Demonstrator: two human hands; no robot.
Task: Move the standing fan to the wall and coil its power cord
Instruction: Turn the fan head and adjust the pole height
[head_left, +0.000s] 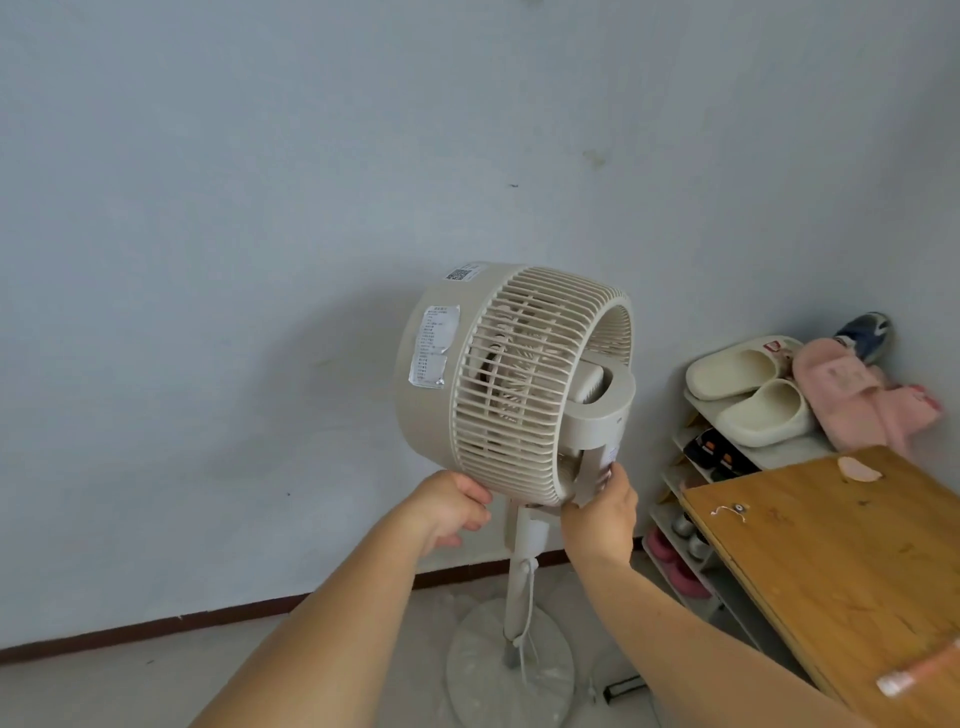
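Two slippers (748, 395) on shoe rack (675, 525)

You face a pale blue-grey wall (260, 208), scuffed in spots; a dark brown skirting strip (208, 618) runs along its foot above a pale floor (104, 691); at your right a white shoe rack (675, 441) fills the corner, 2 cream slippers (748, 389) on top; nearer you, a wooden tabletop (831, 571).

— The cream slatted standing fan (514, 384) at centre frame?
— Matt smooth plastic, with glossy paper stickers (434, 345).
— And lower right?
— A brown wooden tabletop (841, 561), scuffed, dull. Above it, smooth cream foam-like slippers (753, 389) and fuzzy pink cloth (857, 400).
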